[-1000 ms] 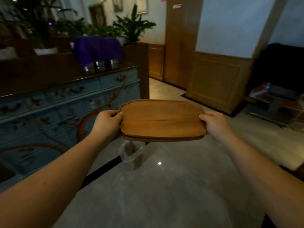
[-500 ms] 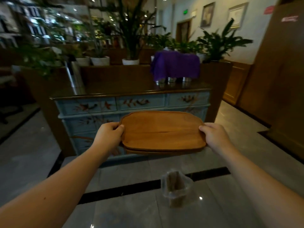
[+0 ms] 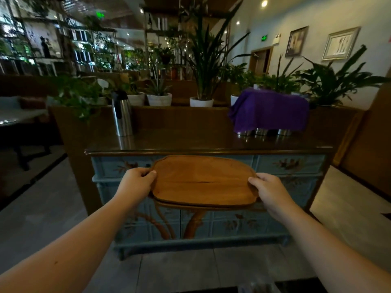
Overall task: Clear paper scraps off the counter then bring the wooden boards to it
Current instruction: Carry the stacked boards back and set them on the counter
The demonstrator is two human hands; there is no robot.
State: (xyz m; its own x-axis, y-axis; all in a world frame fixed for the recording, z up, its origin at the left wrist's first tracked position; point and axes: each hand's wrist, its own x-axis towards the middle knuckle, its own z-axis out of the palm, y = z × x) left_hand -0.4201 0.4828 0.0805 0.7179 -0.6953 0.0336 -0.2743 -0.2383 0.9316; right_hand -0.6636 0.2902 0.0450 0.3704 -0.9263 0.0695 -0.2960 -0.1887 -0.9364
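I hold a stack of rounded wooden boards (image 3: 203, 181) flat in front of me, a second board's edge showing under the top one. My left hand (image 3: 135, 182) grips the stack's left end and my right hand (image 3: 269, 190) grips its right end. The boards hang just below and in front of the dark glossy counter (image 3: 190, 142), which tops a blue painted cabinet. No paper scraps show on the counter.
A steel thermos jug (image 3: 121, 115) stands at the counter's left back. A purple cloth (image 3: 268, 112) covers metal containers at the right back. Potted plants (image 3: 201, 101) line the ledge behind. A plastic-lined bin (image 3: 259, 288) shows at the frame's bottom edge.
I have turned left to face the cabinet and come closer. The counter now fills the view ahead, the bin has slid to the bottom edge, and both hands keep their grip on the boards.
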